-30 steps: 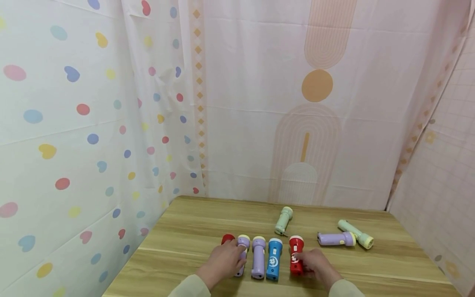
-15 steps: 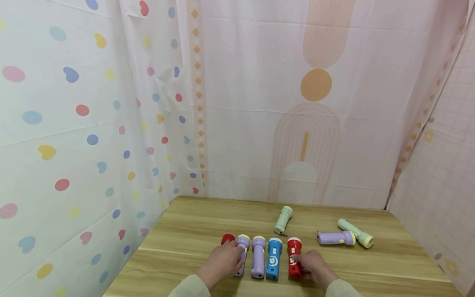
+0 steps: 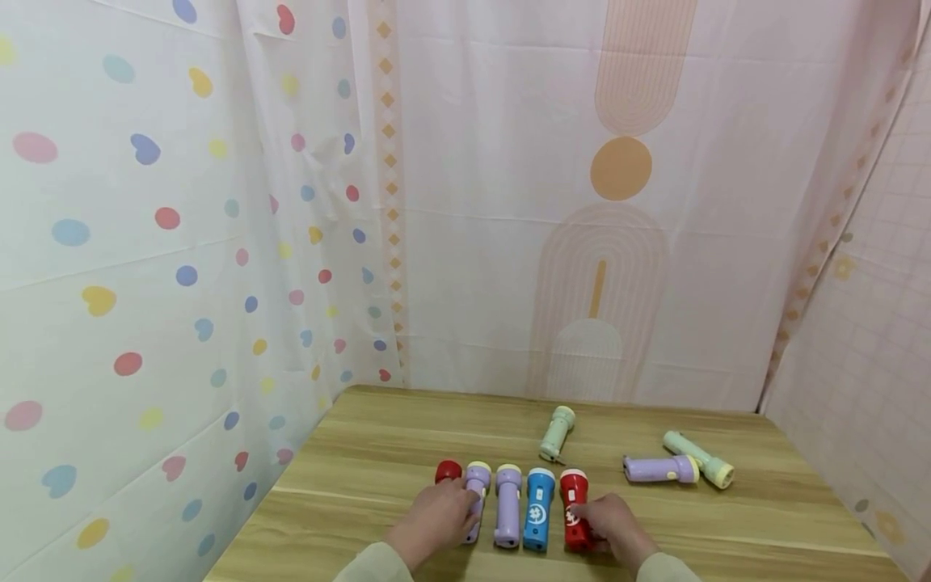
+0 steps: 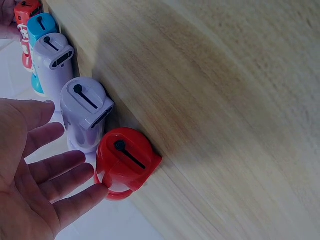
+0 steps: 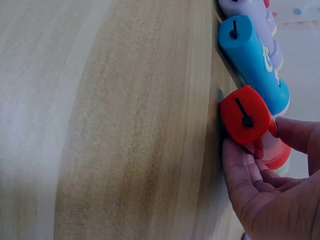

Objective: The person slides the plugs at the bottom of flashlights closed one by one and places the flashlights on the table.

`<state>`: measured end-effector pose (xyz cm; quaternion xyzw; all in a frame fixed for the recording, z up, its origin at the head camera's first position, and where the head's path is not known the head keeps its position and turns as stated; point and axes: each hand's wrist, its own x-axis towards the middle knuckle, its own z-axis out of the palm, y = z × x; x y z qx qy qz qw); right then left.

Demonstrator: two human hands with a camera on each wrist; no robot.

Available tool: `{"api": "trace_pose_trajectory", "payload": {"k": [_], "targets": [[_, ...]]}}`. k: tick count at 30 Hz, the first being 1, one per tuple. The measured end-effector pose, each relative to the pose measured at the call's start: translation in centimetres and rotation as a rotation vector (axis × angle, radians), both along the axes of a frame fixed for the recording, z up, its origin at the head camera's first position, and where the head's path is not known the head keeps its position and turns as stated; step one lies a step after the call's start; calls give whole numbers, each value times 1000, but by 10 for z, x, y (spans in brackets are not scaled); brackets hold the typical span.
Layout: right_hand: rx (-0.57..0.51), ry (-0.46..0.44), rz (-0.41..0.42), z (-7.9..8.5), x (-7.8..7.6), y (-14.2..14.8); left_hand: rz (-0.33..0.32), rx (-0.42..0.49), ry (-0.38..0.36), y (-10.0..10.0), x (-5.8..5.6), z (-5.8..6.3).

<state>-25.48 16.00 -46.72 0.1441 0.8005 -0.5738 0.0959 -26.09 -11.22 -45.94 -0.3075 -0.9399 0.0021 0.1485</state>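
Patterned curtains are hung around a wood-grain tabletop. The hands are kept well apart. The left hand is laid with fingers outstretched over the row's left end, partly covering a dark red flashlight and the purple flashlight beside it. At the right end, a bright red flashlight is pinched by the right hand. Between them, a second purple flashlight and a blue flashlight are aligned. A white clover emblem is printed on the blue one.
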Motion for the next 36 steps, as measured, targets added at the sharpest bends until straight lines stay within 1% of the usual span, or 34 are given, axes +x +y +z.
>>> {"api": "trace_pose_trajectory", "payload": {"k": [6, 9, 14, 20, 24, 28, 32, 36], "targets": [[7, 57, 8, -4, 2, -1, -20, 7, 40, -1, -2, -3], [36, 68, 4, -6, 2, -1, -23, 1, 45, -1, -3, -4], [110, 18, 0, -6, 2, -1, -15, -2, 4, -1, -3, -5], [155, -22, 36, -8, 0, 2, -4, -2, -34, 0, 0, -5], [163, -26, 50, -12, -1, 2, -17, 5, -21, -2, 2, -6], [155, -4, 53, -14, -1, 3, -32, 13, -8, -3, 1, -7], [148, 8, 42, -13, -2, 4, -36, 15, -20, -3, -1, -7], [152, -2, 30, -12, -4, 5, -45, 14, -3, -4, -2, -7]]}}
